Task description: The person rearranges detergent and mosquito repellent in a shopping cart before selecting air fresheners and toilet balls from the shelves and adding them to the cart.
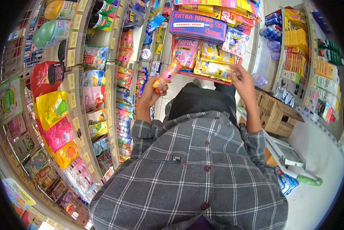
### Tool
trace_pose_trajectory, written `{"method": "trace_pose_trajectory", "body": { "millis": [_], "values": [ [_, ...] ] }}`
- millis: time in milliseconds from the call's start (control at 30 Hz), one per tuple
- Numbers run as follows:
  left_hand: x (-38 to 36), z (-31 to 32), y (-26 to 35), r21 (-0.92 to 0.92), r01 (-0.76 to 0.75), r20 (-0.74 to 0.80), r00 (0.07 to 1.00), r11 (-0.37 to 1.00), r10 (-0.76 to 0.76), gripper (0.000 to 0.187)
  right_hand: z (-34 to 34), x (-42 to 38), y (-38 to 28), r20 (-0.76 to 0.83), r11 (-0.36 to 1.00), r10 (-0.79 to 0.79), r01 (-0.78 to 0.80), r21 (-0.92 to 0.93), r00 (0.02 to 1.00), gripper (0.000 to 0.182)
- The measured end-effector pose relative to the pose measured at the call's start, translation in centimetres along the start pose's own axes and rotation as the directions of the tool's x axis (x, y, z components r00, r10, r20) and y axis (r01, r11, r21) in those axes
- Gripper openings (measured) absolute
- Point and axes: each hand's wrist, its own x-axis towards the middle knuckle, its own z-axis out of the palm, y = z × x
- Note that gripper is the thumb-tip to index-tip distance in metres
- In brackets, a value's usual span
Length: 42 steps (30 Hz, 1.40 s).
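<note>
My left hand is closed round a small pink and orange packet, held up between the shelves and the red basket. My right hand hovers at the basket's near right corner, fingers apart and bent, with nothing visible in them. Its fingertips are beside the yellow packs. Also in the basket are a pink Kapika pack, a white and blue WoMos pack and a purple Extra Jumbo candle box lying on top.
Shelves with price strips line my left side, full of coloured pouches such as a yellow Soda pouch. To the right stand more stocked shelves, an open cardboard carton and a clear bottle on the floor.
</note>
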Motion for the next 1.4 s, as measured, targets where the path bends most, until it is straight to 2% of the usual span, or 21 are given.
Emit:
{"method": "trace_pose_trajectory", "body": {
  "millis": [67,133,167,200,267,300,400,433,500,600,700,767,867,900,1000,1033,1100,1167,1200,1300,1400],
  "values": [
    [-0.9,2.2,0.6,0.146,0.001,0.199,0.980,0.989,-0.030,0.054,1.9,-0.9,-3.9,0.211,0.937,-0.232,0.159,0.312,0.949,0.057],
    [-0.8,5.0,1.8,0.267,0.011,0.311,0.945,0.964,-0.097,0.058,3.6,-0.2,-4.9,0.367,0.876,-0.285,0.085,0.475,0.885,0.058],
    [-0.5,5.2,2.4,0.349,0.033,0.328,0.932,0.937,-0.155,0.064,4.3,0.1,-5.6,0.414,0.855,-0.276,0.025,0.518,0.867,0.057],
    [-0.3,5.7,2.6,0.332,0.039,0.293,0.945,0.942,-0.143,0.067,4.5,0.4,-5.7,0.464,0.833,-0.269,-0.037,0.552,0.844,0.056],
    [-0.5,6.7,2.9,0.287,0.044,0.215,0.970,0.957,-0.109,0.073,4.7,1.0,-5.0,0.447,0.803,-0.229,-0.092,0.589,0.865,0.056],
    [-0.9,6.8,3.1,0.121,0.003,0.213,0.977,0.993,-0.029,0.067,5.0,0.9,-4.6,0.441,0.785,-0.210,-0.118,0.608,0.872,0.055],
    [0.2,7.6,1.0,0.305,-0.312,0.041,0.948,0.900,0.315,0.049,5.2,0.9,-3.2,0.403,0.712,-0.060,-0.243,0.658,0.913,0.053],
    [1.1,7.0,0.1,0.320,-0.360,0.068,0.931,0.876,0.358,0.044,5.5,1.0,-2.9,0.386,0.702,-0.002,-0.274,0.658,0.922,0.048],
    [2.6,6.4,-1.3,0.315,-0.386,-0.037,0.908,0.867,0.418,0.046,6.1,1.2,-2.2,0.342,0.673,0.120,-0.329,0.662,0.932,0.039],
    [6.8,6.1,-2.4,0.423,-0.411,-0.126,0.856,0.807,0.502,0.044,7.4,3.6,1.0,0.263,0.724,0.108,-0.258,0.640,0.959,0.044],
    [11.2,5.9,-1.2,0.533,-0.470,-0.111,0.785,0.703,0.609,0.043,8.6,6.5,1.5,0.078,0.809,0.100,-0.127,0.573,0.992,0.039],
    [13.5,6.0,0.5,0.606,-0.487,-0.095,0.741,0.629,0.665,0.044,9.1,8.2,0.5,-0.104,0.926,0.081,-0.036,0.376,0.991,0.036],
    [16.9,5.1,1.4,0.871,-0.351,-0.076,0.594,0.343,0.801,0.051,10.1,9.8,0.8,-0.250,0.993,-0.109,0.118,0.023,0.962,0.033],
    [16.8,5.0,1.7,0.942,-0.292,-0.002,0.490,0.166,0.872,0.056,10.3,9.6,0.2,-0.268,0.980,-0.194,0.173,-0.103,0.944,0.033],
    [16.3,4.8,1.3,0.846,-0.412,-0.024,0.604,0.338,0.796,0.052,10.0,8.3,-0.3,-0.172,0.829,-0.526,0.457,-0.323,0.833,0.036],
    [16.5,5.4,1.3,0.870,-0.399,0.005,0.592,0.289,0.806,0.051,9.6,8.6,0.5,-0.112,0.756,-0.623,0.560,-0.339,0.774,0.039],
    [15.9,4.8,1.0,0.902,-0.380,0.062,0.580,0.203,0.813,0.047,10.4,8.3,0.6,-0.059,0.680,-0.642,0.533,-0.503,0.764,0.041],
    [15.7,4.6,0.9,0.894,-0.397,0.066,0.574,0.207,0.816,0.041,10.4,8.1,0.7,-0.021,0.578,-0.654,0.482,-0.658,0.756,0.042],
    [15.8,4.7,1.1,0.888,-0.411,0.068,0.565,0.208,0.822,0.039,10.3,8.1,0.7,-0.028,0.571,-0.649,0.463,-0.677,0.760,0.043],
    [16.1,5.2,1.7,0.937,-0.349,0.229,0.617,0.001,0.753,0.036,9.6,8.0,1.1,-0.042,0.582,-0.627,0.432,-0.689,0.778,0.045],
    [16.3,5.8,1.4,0.926,-0.363,0.133,0.573,0.104,0.809,0.038,10.0,7.5,1.1,-0.053,0.568,-0.642,0.428,-0.703,0.765,0.046]
  ]
}}
